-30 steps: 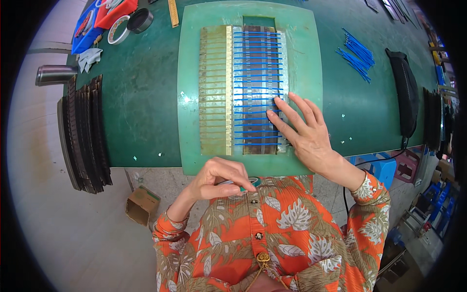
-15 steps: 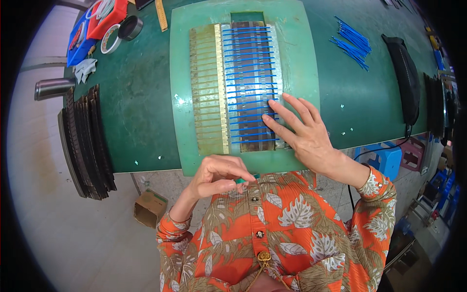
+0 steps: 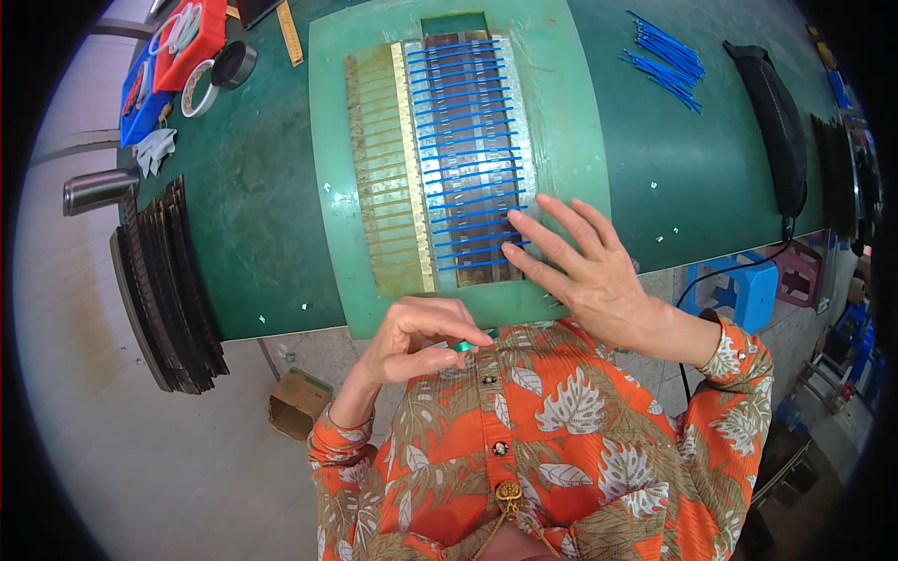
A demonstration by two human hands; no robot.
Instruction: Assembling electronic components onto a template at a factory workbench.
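Note:
A light green board (image 3: 566,112) lies on the table with a slotted fixture plate (image 3: 382,178) on it. Across the fixture's dark strips runs a row of several thin blue wires (image 3: 468,143), roughly parallel. My right hand (image 3: 599,285) is open, its fingers spread, with fingertips at the right ends of the lower blue wires. Just off the board's near edge, my left hand (image 3: 416,338) is closed, pinching a small shiny green band (image 3: 463,347) between thumb and fingers; its full shape is hidden.
Loose blue wires (image 3: 666,56) lie at the back right, near a long black pouch (image 3: 772,126). Dark strips (image 3: 166,280) are stacked at the left edge beside a metal cup (image 3: 96,190). Tape rolls (image 3: 199,89) and red and blue bins (image 3: 190,42) stand back left.
The view has shifted slightly, moving the board a little left and up in the picture. My right hand has slid slightly toward me along the wires. The left hand keeps its pinch.

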